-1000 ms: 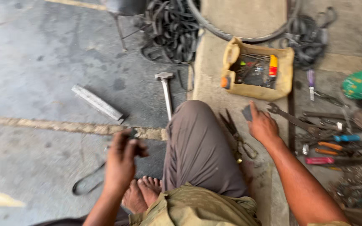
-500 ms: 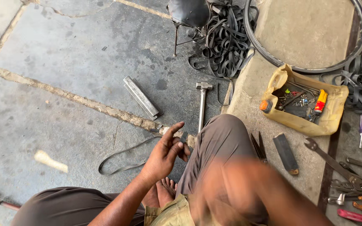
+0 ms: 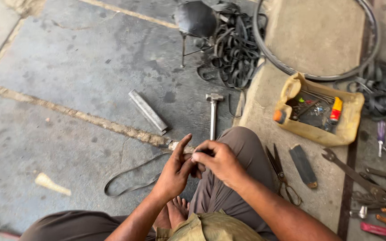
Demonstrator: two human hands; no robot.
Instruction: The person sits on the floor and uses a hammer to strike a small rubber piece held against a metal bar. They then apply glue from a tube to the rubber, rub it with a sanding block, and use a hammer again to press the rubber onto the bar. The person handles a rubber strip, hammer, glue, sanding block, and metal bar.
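My left hand (image 3: 175,172) and my right hand (image 3: 220,163) meet in front of my bent knee (image 3: 242,143). Together their fingertips pinch a small dark end of what looks like the thin black rubber strip (image 3: 128,180), which loops away over the concrete floor to the left. My left index finger points up; the right fingers curl over the pinched end. Part of that end is hidden by the fingers. Just beyond the hands lies a hammer (image 3: 212,114), head away from me.
A metal bar (image 3: 147,111) lies left of the hammer. Scissors (image 3: 280,174) and a dark flat block (image 3: 303,165) lie right of my knee. Further right are a yellow cut container (image 3: 351,120) of small parts, wrenches (image 3: 358,172), a wheel rim (image 3: 371,40) and a rubber tube pile (image 3: 235,49).
My right hand has left the tools on the right and come across to meet my left hand. The view has shifted left and the left hand has risen slightly.
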